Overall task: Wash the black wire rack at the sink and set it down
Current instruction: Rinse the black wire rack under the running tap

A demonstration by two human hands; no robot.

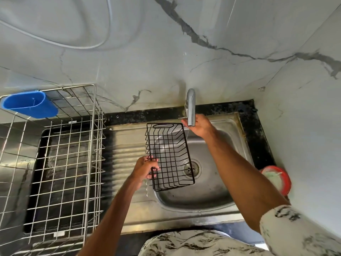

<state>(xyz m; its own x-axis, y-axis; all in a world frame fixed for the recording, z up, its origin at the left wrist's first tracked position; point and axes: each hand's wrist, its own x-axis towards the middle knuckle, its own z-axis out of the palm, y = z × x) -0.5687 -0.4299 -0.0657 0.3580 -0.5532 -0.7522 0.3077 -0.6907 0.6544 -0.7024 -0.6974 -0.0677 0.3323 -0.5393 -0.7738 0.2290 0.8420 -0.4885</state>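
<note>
Left hand (145,169) grips the empty black wire rack (170,156) over the stainless steel sink (212,183); right hand (200,128), fingers spread, sits under the chrome tap (191,108).

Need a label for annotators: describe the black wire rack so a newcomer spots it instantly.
Find the steel sink below the tap. Over its basin a left hand grips a shallow rectangular black wire rack by its left edge. Unlike the large silver dish rack standing to the left, it is small, black and hand-held.
</note>
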